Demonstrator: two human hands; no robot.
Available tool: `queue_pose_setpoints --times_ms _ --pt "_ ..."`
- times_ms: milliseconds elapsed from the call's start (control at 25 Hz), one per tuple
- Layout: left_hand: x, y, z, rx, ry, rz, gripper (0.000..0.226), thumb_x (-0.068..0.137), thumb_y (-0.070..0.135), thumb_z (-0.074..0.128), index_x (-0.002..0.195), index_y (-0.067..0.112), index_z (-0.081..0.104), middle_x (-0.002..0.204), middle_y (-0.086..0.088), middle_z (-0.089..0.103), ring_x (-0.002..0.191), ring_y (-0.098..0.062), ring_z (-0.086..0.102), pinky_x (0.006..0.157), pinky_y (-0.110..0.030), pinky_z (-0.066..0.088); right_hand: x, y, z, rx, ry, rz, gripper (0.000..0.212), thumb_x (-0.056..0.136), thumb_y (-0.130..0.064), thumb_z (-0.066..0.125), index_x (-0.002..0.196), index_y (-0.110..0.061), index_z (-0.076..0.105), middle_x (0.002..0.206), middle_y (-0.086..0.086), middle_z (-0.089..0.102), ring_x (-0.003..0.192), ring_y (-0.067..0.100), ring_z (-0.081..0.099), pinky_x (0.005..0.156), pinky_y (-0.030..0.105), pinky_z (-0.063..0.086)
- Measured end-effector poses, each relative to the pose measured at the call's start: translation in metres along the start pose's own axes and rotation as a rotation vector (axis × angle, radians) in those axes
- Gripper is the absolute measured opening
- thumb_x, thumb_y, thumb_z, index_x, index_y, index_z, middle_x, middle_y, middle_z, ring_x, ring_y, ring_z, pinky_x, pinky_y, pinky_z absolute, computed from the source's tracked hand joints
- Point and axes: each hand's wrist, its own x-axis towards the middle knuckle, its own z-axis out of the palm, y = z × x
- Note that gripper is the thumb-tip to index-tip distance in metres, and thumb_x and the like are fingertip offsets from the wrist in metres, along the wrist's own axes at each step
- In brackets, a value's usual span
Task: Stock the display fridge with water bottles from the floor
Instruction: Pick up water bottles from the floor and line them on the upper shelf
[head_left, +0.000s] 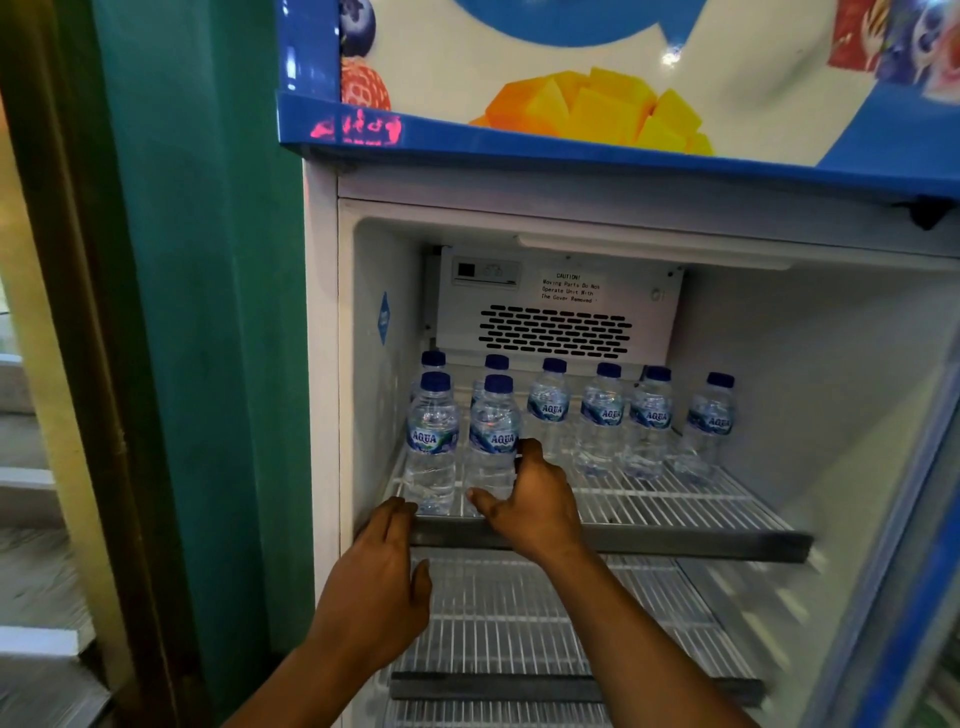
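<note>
Water bottles (602, 415) stand upright on the top wire shelf (701, 499) of the display fridge (322, 364). At the shelf's front left corner the left hand (384, 571) rests, fingers straight and together. Just right of it, the right hand (535, 504) curls thumb and fingers round the second front bottle (491, 431). Further bottles line the back, rightward.

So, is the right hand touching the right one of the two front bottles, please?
Touching. The head view shows the right hand with fingers round the right side of the bottle and thumb against its base.
</note>
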Motion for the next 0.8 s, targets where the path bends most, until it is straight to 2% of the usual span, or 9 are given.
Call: queue_pose_setpoints --times_ms 120,360,520,640,720,800 --pt "0.000 -0.003 0.000 0.011 -0.013 0.010 0.069 0.087 0.035 0.064 0.146 0.021 0.031 0.150 0.001 0.038 0.127 -0.019 0.051 0.105 -0.029 0.044 0.000 -0.001 0.001 -0.018 0.006 0.007 0.069 0.075 -0.047 0.079 0.127 -0.015 0.046 0.121 0.005 0.066 0.109 0.027 0.064 0.086 0.033 0.054" --pt "-0.001 -0.001 0.000 0.023 -0.008 0.018 0.075 0.088 0.037 0.062 0.150 0.021 0.023 0.156 0.001 0.029 0.136 -0.018 0.042 0.109 -0.026 0.036 -0.001 -0.002 0.002 -0.060 0.017 -0.008 0.067 0.077 -0.049 0.076 0.127 -0.016 0.048 0.121 0.005 0.066 0.108 0.026 0.064 0.086 0.034 0.053" --pt "-0.006 -0.002 -0.001 0.001 -0.007 0.034 0.082 0.089 0.037 0.062 0.153 0.021 0.013 0.161 0.001 0.014 0.143 -0.018 0.031 0.111 -0.027 0.031 -0.002 -0.002 0.002 -0.072 0.021 -0.001 0.066 0.077 -0.050 0.076 0.126 -0.015 0.049 0.119 0.006 0.066 0.106 0.026 0.064 0.084 0.033 0.053" --pt "-0.015 -0.004 -0.001 -0.029 0.008 0.059 0.085 0.090 0.038 0.060 0.153 0.025 0.005 0.163 0.005 0.004 0.142 -0.017 0.033 0.109 -0.026 0.035 -0.001 -0.002 0.004 -0.092 0.023 0.008 0.067 0.077 -0.050 0.077 0.127 -0.014 0.048 0.119 0.008 0.066 0.107 0.028 0.064 0.084 0.034 0.053" --pt "-0.025 -0.006 -0.002 -0.055 0.033 0.081 0.083 0.090 0.037 0.060 0.153 0.028 0.007 0.162 0.007 0.006 0.140 -0.013 0.034 0.106 -0.020 0.034 0.000 -0.002 0.004 -0.093 0.008 0.012 0.071 0.076 -0.051 0.078 0.129 -0.015 0.047 0.121 0.009 0.066 0.108 0.029 0.063 0.087 0.036 0.054" --pt "-0.035 -0.010 -0.003 -0.060 0.052 0.123 0.077 0.089 0.036 0.061 0.150 0.031 0.014 0.159 0.008 0.017 0.134 -0.007 0.039 0.103 -0.016 0.029 -0.003 -0.002 0.003 -0.065 0.034 0.029 0.080 0.075 -0.051 0.079 0.136 -0.015 0.041 0.129 0.009 0.061 0.116 0.029 0.060 0.094 0.037 0.052"
